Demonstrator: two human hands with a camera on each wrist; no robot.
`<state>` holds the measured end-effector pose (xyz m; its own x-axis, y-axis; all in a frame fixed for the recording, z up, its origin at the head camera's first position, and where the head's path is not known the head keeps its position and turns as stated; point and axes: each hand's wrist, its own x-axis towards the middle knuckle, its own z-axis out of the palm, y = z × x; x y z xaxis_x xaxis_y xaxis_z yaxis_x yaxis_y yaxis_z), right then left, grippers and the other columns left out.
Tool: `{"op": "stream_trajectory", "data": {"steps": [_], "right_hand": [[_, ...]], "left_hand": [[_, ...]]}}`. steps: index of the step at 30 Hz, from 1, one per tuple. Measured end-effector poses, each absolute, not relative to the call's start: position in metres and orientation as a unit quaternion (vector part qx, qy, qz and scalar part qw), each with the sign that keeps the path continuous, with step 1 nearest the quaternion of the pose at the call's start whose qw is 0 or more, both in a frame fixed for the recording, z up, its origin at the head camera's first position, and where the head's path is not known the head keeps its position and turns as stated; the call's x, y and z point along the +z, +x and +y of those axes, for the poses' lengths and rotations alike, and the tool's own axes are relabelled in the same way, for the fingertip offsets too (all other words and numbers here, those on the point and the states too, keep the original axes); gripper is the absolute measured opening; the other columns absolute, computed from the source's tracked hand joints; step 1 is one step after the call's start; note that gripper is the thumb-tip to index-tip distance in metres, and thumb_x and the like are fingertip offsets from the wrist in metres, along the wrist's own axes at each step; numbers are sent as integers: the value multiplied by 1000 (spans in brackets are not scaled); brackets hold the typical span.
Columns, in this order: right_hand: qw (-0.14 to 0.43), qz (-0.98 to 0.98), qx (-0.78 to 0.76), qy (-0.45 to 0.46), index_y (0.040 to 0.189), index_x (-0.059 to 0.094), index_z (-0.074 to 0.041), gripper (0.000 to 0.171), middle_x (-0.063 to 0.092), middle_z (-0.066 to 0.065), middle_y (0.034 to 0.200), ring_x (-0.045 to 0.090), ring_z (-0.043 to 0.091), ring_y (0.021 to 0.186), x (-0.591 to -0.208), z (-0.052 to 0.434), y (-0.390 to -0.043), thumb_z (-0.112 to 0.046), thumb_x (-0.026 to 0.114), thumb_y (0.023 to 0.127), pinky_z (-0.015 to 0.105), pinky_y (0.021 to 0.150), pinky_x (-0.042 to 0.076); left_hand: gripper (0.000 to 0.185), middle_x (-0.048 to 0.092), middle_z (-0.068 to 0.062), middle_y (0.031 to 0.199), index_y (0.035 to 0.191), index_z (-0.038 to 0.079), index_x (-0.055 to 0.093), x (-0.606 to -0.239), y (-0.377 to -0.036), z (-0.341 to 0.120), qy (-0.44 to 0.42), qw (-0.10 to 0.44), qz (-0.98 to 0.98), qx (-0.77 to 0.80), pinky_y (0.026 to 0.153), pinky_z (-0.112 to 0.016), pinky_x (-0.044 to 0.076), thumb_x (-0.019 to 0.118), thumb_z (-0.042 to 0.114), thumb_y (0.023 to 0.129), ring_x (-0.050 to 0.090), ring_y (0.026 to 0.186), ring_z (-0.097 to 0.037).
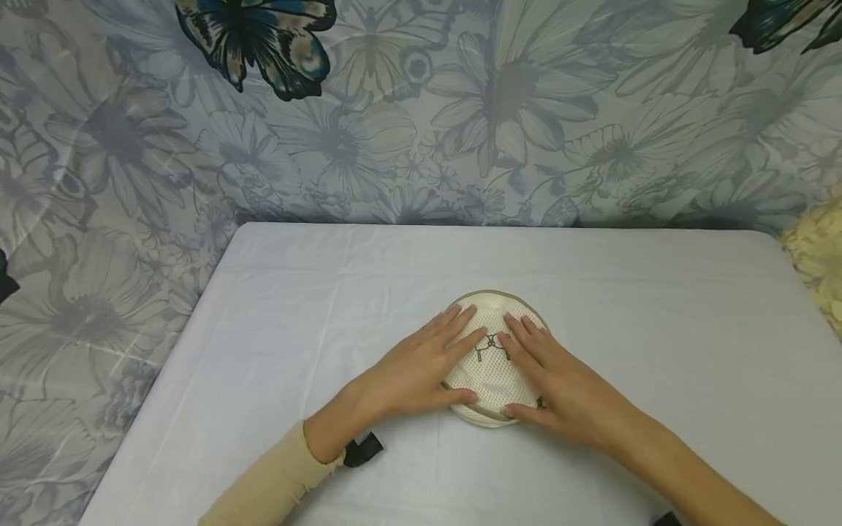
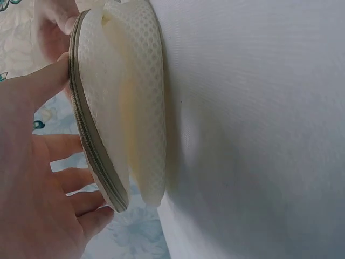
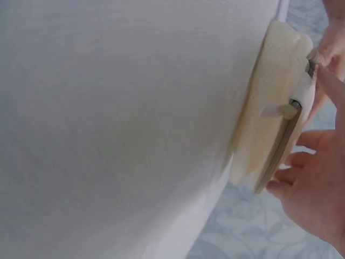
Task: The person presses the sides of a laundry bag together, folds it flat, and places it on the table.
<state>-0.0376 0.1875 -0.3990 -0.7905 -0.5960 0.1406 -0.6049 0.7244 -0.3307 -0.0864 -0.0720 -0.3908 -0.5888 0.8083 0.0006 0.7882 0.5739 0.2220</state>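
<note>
1. My hands hide most of the mesh pouch (image 1: pixel 493 365) top (its printed mark partly covered).
2. My right forearm (image 1: pixel 710 482) runs off the bottom edge.
3. The right wrist view is blurry.

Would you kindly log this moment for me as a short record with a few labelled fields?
item: round cream mesh pouch with a zip round its edge, lying flat
surface: table under a pale sheet
left hand: flat on the pouch's left side, fingers straight
right hand: flat on its right side, thumb at the near edge
backdrop: floral cloth with butterflies
</note>
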Motion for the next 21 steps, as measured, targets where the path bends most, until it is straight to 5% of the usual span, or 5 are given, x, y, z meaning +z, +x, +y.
{"op": "stream_trajectory", "data": {"steps": [7,21], "right_hand": [[-21,-936,154,316,156,27,-3,91,12,14,165,12,39,150,-400,182,-37,-61,57,93,56,114,30],[-21,-939,118,321,156,23,1,98,10,20,164,10,42,149,-411,178,-36,-65,55,92,51,120,19]], "left_hand": [[90,5,-14,166,159,13,23,-394,-85,-69,457,72,882,94,123,-40,9,56,63,92,5,152,-30],[95,-5,-15,166,161,14,10,-403,-82,-68,453,83,886,50,123,-40,5,51,66,92,-4,152,-31]]}}
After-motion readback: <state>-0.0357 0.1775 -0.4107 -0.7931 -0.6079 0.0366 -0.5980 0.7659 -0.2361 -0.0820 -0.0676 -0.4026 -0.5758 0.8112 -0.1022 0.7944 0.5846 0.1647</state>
